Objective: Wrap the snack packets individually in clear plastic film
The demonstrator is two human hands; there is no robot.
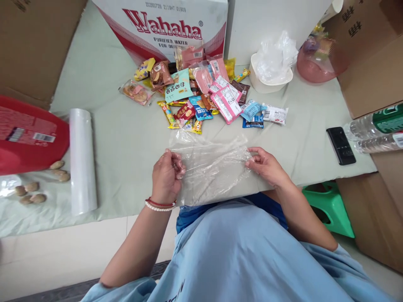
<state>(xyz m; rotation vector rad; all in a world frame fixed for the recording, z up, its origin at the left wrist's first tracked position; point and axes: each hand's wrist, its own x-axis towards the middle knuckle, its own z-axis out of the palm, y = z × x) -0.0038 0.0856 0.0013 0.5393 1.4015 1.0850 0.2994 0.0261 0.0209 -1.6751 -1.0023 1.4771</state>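
Note:
A clear plastic bag [214, 172] is stretched flat between my two hands, over the front edge of the table. My left hand [167, 176] pinches its left side, fingers curled into the film. At the opposite side my right hand [266, 165] grips the bag between thumb and fingers. Just beyond the bag lies a heap of wrapped snacks, among them a teal packet [178, 86], pink-and-white packets [226, 102], a blue packet [200, 108] and a white packet [275, 114]. Neither hand touches the snacks.
To the left lie a roll of plastic bags [83, 161], a red package [31, 136] and several walnuts [32, 186]. Behind the snacks stand a Wahaha carton [170, 29] and a white tub [271, 82]. A phone [341, 145] and bottles [378, 126] lie right, above a green stool [329, 205].

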